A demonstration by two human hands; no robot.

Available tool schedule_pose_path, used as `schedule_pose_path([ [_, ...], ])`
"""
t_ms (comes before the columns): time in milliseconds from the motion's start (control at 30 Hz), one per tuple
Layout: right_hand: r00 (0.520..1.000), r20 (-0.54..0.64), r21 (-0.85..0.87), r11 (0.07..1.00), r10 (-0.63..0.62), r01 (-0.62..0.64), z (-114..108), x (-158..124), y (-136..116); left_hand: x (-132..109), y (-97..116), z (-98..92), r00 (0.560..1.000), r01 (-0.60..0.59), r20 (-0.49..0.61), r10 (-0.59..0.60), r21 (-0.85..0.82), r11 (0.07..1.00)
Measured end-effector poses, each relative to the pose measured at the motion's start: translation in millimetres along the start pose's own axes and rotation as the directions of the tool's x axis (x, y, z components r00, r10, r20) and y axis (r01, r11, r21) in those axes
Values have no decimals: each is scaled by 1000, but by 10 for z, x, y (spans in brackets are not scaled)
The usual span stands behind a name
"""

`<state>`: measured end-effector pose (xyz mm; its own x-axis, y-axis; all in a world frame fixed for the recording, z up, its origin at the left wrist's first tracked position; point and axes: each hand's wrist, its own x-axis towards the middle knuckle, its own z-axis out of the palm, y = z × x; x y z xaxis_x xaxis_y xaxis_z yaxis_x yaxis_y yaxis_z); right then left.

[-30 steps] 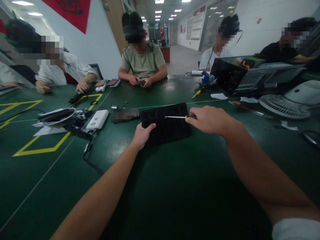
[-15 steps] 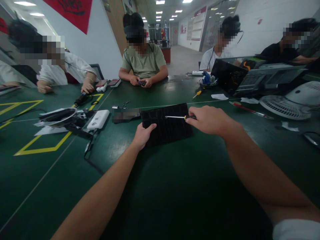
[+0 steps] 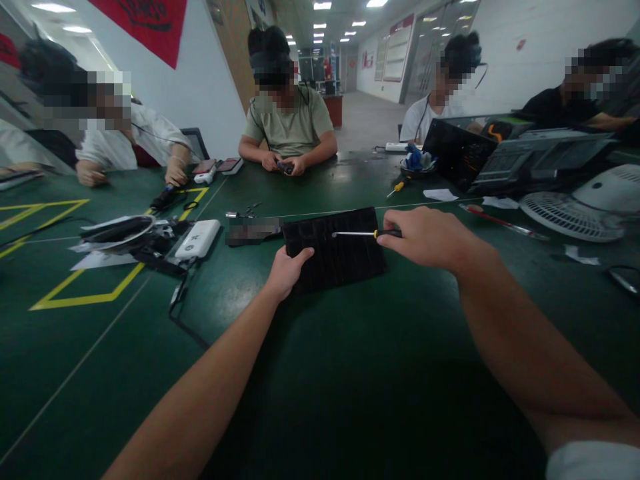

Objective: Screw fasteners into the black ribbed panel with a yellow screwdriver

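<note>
A flat black rectangular panel (image 3: 345,263) with a ribbed face is tilted up in front of me. My left hand (image 3: 291,270) grips its left edge, thumb on the near face and the other fingers hidden behind. In my right hand (image 3: 425,237) is a screwdriver (image 3: 356,233) with a black and yellow handle and a thin metal shaft. The shaft points left, and its tip is at a small spot on the panel's upper middle; whether a screw sits there I cannot make out.
On the green table (image 3: 310,373), a white box-shaped device (image 3: 198,240) and cables lie left. Small metal parts (image 3: 245,212) are behind the panel. A yellow screwdriver (image 3: 396,189), a red pen-like tool (image 3: 505,221) and a white fan (image 3: 575,213) are right. Several people sit around.
My right hand has shifted slightly right and its fingers have moved back along the screwdriver handle, showing more of it. The tip stays at the same spot on the panel.
</note>
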<state>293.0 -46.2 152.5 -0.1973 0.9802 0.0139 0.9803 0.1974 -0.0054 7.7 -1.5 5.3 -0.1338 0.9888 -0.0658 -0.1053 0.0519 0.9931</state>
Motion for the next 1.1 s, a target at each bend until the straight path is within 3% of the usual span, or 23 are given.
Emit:
schedule_pose_path([
  [667, 999, 48, -17, 1000, 13, -12, -20, -9, -83, 10, -14, 12, 1000, 0, -26, 0, 13, 1000],
  [1100, 988, -150, -12, 1000, 26, -28, -28, -16, -93, 13, -22, -9, 1000, -14, -13, 14, 23, 1000],
])
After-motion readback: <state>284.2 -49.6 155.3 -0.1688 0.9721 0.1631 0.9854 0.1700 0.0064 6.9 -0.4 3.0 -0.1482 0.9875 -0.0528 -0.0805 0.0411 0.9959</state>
